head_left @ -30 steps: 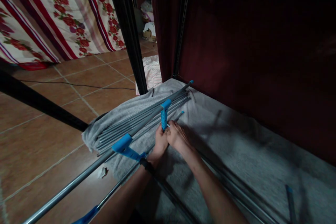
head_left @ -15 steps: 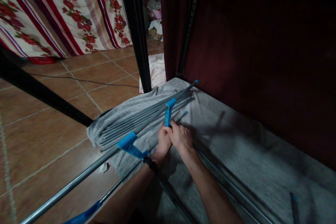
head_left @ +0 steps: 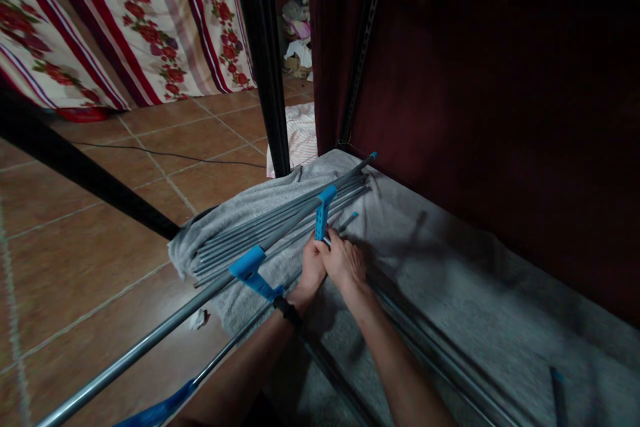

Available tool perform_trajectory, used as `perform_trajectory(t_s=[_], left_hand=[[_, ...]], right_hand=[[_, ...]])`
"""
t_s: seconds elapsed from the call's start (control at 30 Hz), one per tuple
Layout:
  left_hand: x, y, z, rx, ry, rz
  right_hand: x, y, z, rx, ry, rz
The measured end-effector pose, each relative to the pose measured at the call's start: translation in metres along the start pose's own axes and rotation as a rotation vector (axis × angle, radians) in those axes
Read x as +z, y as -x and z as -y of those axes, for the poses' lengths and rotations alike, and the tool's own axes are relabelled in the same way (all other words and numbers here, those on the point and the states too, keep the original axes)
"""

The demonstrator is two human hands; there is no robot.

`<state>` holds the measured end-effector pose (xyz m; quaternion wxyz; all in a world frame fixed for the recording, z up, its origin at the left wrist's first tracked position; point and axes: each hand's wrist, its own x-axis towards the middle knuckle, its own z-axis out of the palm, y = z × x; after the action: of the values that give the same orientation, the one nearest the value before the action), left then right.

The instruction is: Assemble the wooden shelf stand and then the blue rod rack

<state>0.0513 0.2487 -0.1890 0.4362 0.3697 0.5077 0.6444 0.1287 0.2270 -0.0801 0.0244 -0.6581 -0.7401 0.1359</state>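
My left hand is closed around the lower end of a blue plastic connector. Pressed up against it, my right hand has its fingers wrapped round a thin metal tube, of which only a short piece shows. The fingers hide the joint between tube and connector. The top of this connector clasps a long grey metal tube that slants from lower left to upper right. A second blue connector sits on the same long tube, close to my left wrist, with a dark tube running down from it.
Several thin grey tubes lie bundled on a grey blanket. Black frame posts rise beyond, beside a dark red panel. A floral curtain hangs over the tiled floor, where a thin cable runs.
Both hands keep their grip in almost the same place. The near blue connector and the long tube have shifted slightly to the right, and the view has moved a little.
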Motion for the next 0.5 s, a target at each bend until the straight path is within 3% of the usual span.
perform_trajectory(t_s=[0.5], left_hand=[[0.0034,0.0007,-0.0088,-0.006,0.053,0.041]], right_hand=[[0.0047,-0.0031,-0.0099,-0.142,0.002,0.047]])
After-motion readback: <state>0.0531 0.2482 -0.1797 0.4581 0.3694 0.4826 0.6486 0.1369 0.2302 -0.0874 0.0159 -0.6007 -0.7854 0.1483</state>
